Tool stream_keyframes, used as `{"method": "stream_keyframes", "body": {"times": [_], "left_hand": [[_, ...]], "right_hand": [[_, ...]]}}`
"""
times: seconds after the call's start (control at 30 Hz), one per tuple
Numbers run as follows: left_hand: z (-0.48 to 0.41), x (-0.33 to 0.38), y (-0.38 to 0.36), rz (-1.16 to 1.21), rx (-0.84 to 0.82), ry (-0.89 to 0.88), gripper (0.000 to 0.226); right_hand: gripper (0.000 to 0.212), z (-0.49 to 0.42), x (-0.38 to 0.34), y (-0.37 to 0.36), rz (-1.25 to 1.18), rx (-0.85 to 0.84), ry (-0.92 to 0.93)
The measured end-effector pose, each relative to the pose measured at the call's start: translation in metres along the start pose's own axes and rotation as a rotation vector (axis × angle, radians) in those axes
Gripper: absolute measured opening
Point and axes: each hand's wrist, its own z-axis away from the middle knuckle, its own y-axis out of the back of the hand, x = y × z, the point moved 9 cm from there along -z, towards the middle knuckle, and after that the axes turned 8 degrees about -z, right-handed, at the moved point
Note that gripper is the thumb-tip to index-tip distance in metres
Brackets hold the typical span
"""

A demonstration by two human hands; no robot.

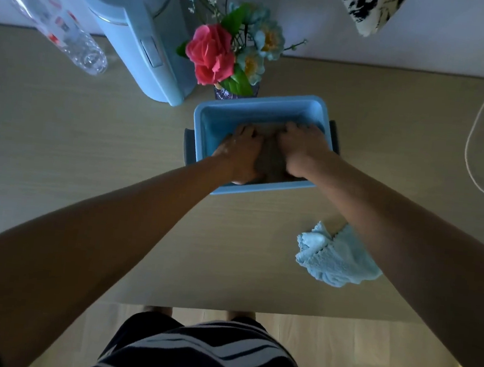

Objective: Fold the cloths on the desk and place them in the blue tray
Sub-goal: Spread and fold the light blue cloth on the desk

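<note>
The left hand (242,151) and right hand (303,149) lie flat in the tray (260,103), fingers (250,131) fairly straight, pressing the grey cloth (272,161), of which only a strip shows between them. The blue cloth (331,257) lies crumpled on the surface (104,155), its right edge hidden under the right forearm. A kettle (140,34) and flowers (215,53) stand behind the tray.
</note>
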Motion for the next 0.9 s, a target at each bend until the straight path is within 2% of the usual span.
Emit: {"method": "stream_keyframes", "body": {"times": [0.07,0.17,0.23,0.33,0.4,0.47,0.5,0.6,0.67,0.73,0.83,0.9], "left_hand": [[0.017,0.000,0.023,0.158,0.114,0.014,0.073],[0.054,0.002,0.061,0.464,0.375,0.006,0.052],[0.085,0.009,0.081,0.586,0.509,-0.007,0.041],[0.122,0.033,0.082,0.645,0.536,-0.079,0.030],[0.135,0.047,0.069,0.675,0.495,-0.120,0.027],[0.143,0.057,0.050,0.700,0.433,-0.131,0.027],[0.145,0.061,0.041,0.706,0.402,-0.135,0.027],[0.151,0.068,0.023,0.714,0.332,-0.148,0.026],[0.153,0.068,0.017,0.703,0.301,-0.142,0.024],[0.156,0.067,0.014,0.696,0.267,-0.139,0.022],[0.161,0.060,0.011,0.682,0.236,-0.134,0.020],[0.164,0.052,0.010,0.675,0.239,-0.128,0.020]], "right_hand": [[0.045,0.021,0.004,0.030,-0.178,0.091,0.000],[0.050,0.072,0.021,0.081,-0.451,0.437,-0.041],[0.042,0.116,0.037,0.098,-0.654,0.680,-0.092],[0.019,0.181,0.054,0.083,-0.842,0.991,-0.208],[0.008,0.208,0.055,0.052,-0.883,1.092,-0.308],[0.012,0.211,0.047,0.007,-0.861,0.980,-0.364],[0.022,0.206,0.041,-0.019,-0.815,0.836,-0.390],[0.072,0.199,0.029,-0.111,-0.651,0.321,-0.502],[0.091,0.203,0.024,-0.156,-0.601,0.102,-0.573],[0.085,0.204,0.023,-0.174,-0.575,0.080,-0.599],[0.055,0.199,0.023,-0.169,-0.551,0.225,-0.592],[0.041,0.197,0.022,-0.156,-0.620,0.306,-0.583]]}}
